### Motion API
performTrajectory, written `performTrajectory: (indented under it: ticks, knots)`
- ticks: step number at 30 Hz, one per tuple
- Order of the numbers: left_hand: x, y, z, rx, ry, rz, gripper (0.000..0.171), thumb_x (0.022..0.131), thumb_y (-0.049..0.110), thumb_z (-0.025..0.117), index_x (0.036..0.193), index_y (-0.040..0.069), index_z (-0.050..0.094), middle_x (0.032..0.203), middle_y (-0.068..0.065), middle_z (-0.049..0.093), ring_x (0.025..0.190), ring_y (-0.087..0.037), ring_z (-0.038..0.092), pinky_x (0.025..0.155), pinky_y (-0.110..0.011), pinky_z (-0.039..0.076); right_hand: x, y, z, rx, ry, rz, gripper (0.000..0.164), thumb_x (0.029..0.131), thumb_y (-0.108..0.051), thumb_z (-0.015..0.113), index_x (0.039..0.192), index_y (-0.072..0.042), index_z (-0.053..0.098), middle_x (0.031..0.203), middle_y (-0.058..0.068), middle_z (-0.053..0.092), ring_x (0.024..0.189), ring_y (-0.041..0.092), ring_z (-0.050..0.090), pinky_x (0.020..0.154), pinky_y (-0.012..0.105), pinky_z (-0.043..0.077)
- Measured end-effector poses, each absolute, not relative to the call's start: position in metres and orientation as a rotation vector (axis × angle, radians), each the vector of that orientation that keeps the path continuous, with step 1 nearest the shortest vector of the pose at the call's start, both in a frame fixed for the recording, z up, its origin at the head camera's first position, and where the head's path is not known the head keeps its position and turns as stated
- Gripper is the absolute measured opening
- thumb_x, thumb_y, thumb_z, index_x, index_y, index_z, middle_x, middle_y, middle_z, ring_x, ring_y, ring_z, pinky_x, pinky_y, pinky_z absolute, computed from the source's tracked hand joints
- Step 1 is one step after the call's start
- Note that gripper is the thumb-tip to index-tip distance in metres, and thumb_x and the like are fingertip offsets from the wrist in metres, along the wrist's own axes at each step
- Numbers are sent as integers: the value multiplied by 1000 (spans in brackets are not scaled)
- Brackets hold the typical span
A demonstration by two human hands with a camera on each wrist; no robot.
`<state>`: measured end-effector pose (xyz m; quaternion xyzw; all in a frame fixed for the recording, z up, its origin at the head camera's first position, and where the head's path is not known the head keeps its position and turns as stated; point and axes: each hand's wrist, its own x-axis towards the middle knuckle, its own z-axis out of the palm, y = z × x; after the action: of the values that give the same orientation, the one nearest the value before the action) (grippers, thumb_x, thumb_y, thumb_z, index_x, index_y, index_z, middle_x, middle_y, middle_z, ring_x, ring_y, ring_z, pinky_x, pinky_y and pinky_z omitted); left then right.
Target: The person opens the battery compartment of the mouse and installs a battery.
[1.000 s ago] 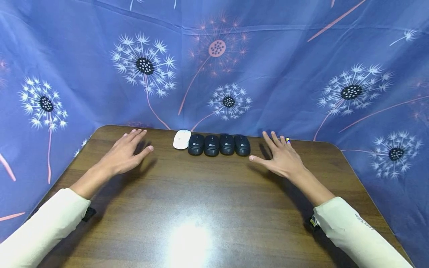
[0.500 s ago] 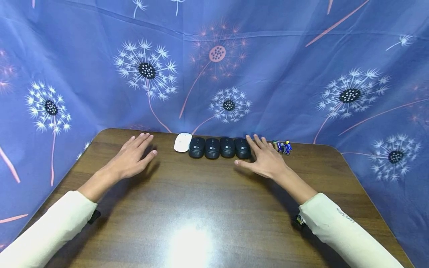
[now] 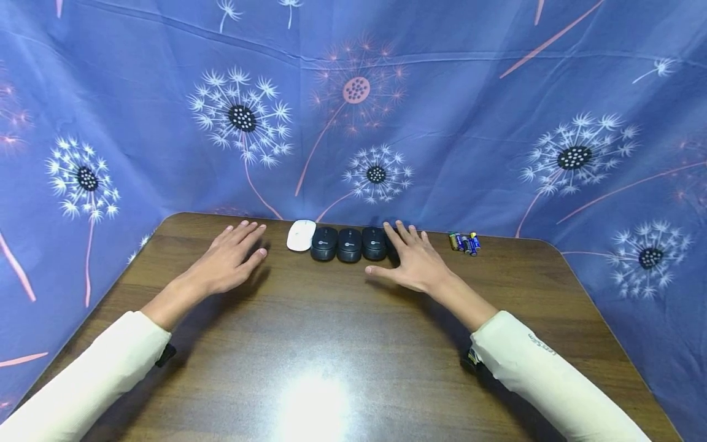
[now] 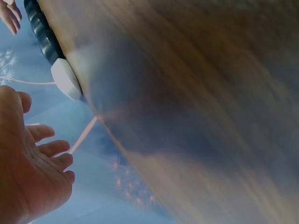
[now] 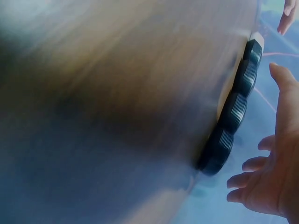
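Note:
Along the far side of the table, a white computer mouse [image 3: 301, 236] lies at the left end of a row of black computer mice [image 3: 349, 244]. My right hand [image 3: 414, 261], fingers spread, hovers over the rightmost black mouse [image 5: 217, 151] and mostly hides it in the head view. In the right wrist view that hand holds nothing. My left hand [image 3: 229, 261] is held above the table to the left of the white mouse, apart from it, with its fingers extended and nothing in its grasp.
Several small batteries [image 3: 465, 242] lie in a cluster at the back right of the wooden table [image 3: 331, 319]. A blue cloth [image 3: 442, 110] printed with dandelions hangs behind the table's far edge.
My right hand has moved left, from beside the batteries to over the rightmost black mouse, uncovering the batteries. The left hand has shifted slightly right, toward the white mouse.

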<state>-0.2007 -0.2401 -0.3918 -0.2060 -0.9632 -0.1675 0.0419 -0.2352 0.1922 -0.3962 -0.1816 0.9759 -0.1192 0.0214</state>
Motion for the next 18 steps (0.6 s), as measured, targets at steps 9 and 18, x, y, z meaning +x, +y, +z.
performTrajectory:
  ticks: [9, 18]
  knots:
    - [-206, -232, -394, -659, -2978, -517, 64, 121, 34, 45, 172, -4, 38, 179, -31, 38, 170, -52, 28, 143, -69, 20, -234, 162, -397, -613, 2963, -382, 126, 89, -95, 63, 183, -25, 15, 191, 15, 11, 175, 50, 15, 146, 65, 18]
    - [-213, -220, -399, -683, -3009, -564, 64, 122, 33, 42, 174, -5, 34, 180, -32, 33, 170, -53, 28, 143, -69, 19, -238, 135, -393, -733, 2942, -302, 121, 93, -89, 65, 183, -22, 19, 190, 17, 14, 175, 51, 12, 147, 62, 16]
